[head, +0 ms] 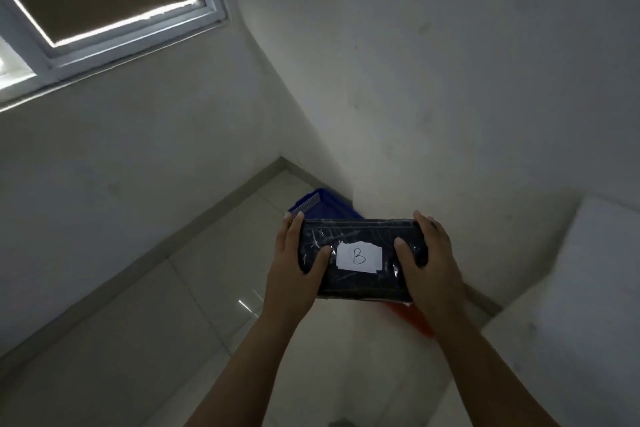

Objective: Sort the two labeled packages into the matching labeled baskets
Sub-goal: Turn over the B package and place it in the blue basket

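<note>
Both hands hold one package (pixel 360 258) between them, out in front of the body and above the floor. The left hand (pixel 294 263) clasps its left end, thumb lying on the top face and fingers curled round the far edge. The right hand (pixel 427 260) clasps the right end in the same way, thumb on top near the label (pixel 359 256) and fingers wrapped over the far corner. The package is a flat, dark block wrapped in shiny clear film or tape, held roughly level with its long side running left to right. The label is a white slip of paper stuck to the middle of the top face, with a hand-drawn letter B on it. Just beyond the package's far left corner, a blue basket (pixel 322 204) stands on the floor against the wall; the package hides most of it, and no label on it can be read. Below the package's near right corner, part of a red basket (pixel 415 317) shows, the right forearm crossing in front of it; its label cannot be seen either. The floor (pixel 173 305) is pale glossy tile. White walls meet in a corner behind the baskets, and a window (pixel 104 0) with a white frame sits high on the left wall. The room is dim.
</note>
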